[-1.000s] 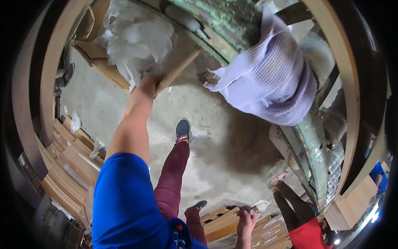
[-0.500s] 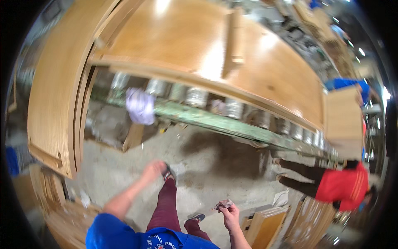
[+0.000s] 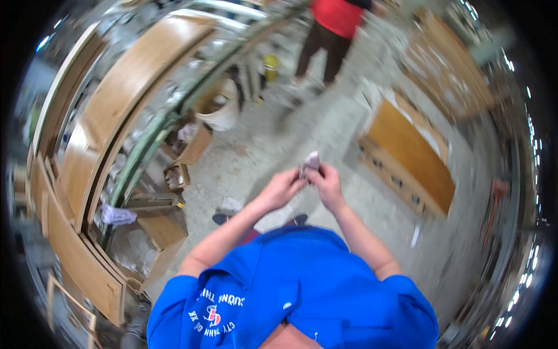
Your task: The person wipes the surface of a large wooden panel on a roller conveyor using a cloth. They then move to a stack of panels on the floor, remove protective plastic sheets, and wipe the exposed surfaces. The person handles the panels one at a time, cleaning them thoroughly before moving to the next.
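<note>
Head view looks down on a workshop with a grey concrete floor (image 3: 325, 125). Along the left side, long curved wooden panels (image 3: 125, 87) lean and lie in a row, with a green metal frame (image 3: 152, 139) running beside them. On the right, a flat orange-brown wooden panel (image 3: 415, 154) lies on the floor, and further stacks of wood sit blurred at the far right. At the far end, another person in a red top and dark trousers (image 3: 325, 29) stands well apart from the wearer. A pale bucket (image 3: 220, 107) stands on the floor near the green frame, with a small cardboard box (image 3: 195, 145) just beside it and another box (image 3: 164, 230) nearer. A crumpled pale cloth (image 3: 116, 215) lies at the left by the nearest wooden panels. The wearer's blue shirt (image 3: 290, 291) fills the near edge, and both bare forearms reach forward from it. The left hand (image 3: 285, 187) and the right hand (image 3: 326, 183) meet in the middle, above the floor. Between them sits a small pale, pinkish folded piece (image 3: 311, 161), perhaps cloth or paper; blur hides which. The grip of each hand is pressed together, fingers pinching that small piece from opposite sides, the left at its lower left edge, the right at its right.
</note>
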{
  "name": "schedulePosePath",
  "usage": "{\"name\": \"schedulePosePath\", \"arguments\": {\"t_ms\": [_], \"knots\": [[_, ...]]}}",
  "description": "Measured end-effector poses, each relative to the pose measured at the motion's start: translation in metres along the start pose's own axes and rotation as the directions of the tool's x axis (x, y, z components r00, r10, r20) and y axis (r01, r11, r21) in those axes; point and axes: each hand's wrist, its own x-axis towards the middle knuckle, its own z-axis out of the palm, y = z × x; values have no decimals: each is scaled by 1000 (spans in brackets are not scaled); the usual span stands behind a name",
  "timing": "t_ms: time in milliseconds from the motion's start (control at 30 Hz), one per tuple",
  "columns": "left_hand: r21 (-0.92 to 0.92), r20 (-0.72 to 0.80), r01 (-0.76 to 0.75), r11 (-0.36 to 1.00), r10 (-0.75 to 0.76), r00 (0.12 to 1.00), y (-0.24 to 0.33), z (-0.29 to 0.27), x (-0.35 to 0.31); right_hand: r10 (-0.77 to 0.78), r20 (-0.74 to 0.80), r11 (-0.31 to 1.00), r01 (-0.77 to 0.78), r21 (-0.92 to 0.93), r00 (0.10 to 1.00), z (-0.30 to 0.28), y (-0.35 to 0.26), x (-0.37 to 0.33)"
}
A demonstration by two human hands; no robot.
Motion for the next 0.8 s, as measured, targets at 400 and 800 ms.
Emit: {"name": "schedulePosePath", "arguments": {"t_ms": [400, 800], "knots": [[291, 267, -436, 852, 366, 892, 125, 206, 170, -246, -389, 940, 317, 128, 888, -229, -38, -82], [-370, 919, 470, 801, 242, 311, 195, 290, 377, -156, -519, 828, 398, 395, 840, -414, -90, -29]]}}
